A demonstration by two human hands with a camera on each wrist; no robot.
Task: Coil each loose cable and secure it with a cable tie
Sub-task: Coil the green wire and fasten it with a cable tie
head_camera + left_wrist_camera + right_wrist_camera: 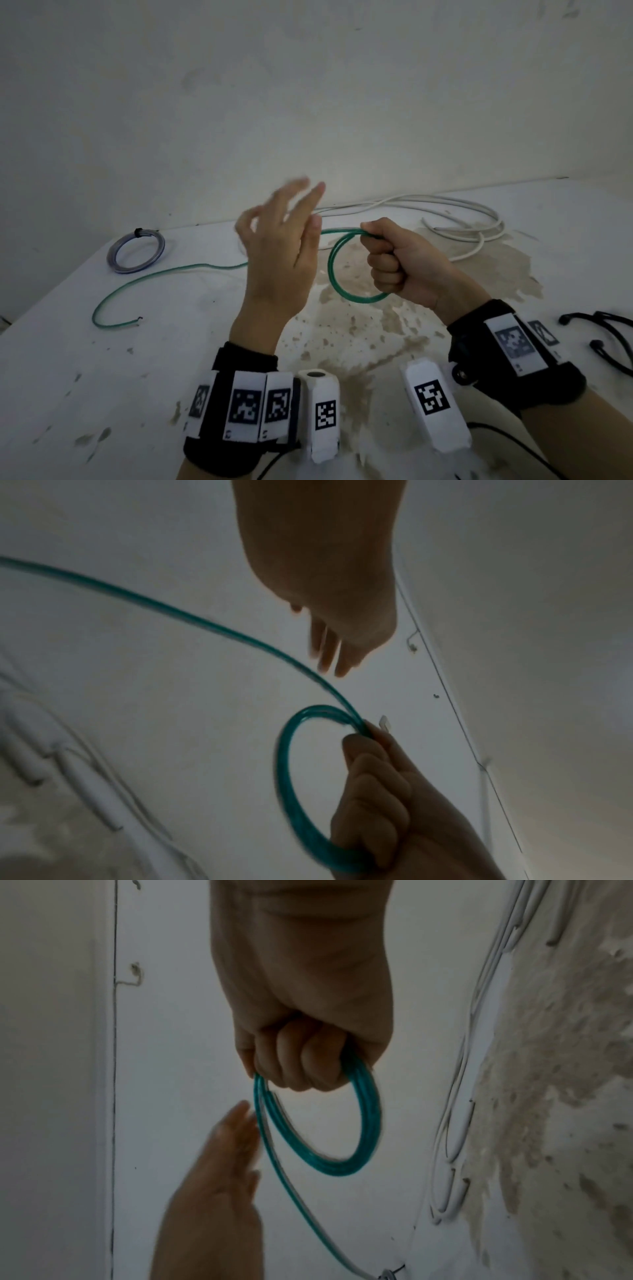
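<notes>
The right hand [407,262] is closed in a fist around the green cable [337,274], whose wound turns form a small coil. The fingers [294,1066] curl through the ring, so the top and lower right of the coil pass inside the fist while the rest of the loop hangs free to the left of the knuckles. The coil stands roughly upright above the table [102,377], its open face turned toward the person.

From the top of the fist the unwound part of the cable runs left, passes just behind the left hand [277,253], then drops to the table and sweeps leftward in a long curve, ending in a bare tip at the near left. The left hand is raised beside the coil with its fingers [308,197] spread and straight, blurred, gripping nothing; whether a fingertip touches the cable cannot be told.

Farther back lies a loose white cable [462,212] in wide loops. At far left rests a tied blue-grey coil [135,251]. Black cable ties [603,335] lie at right.
</notes>
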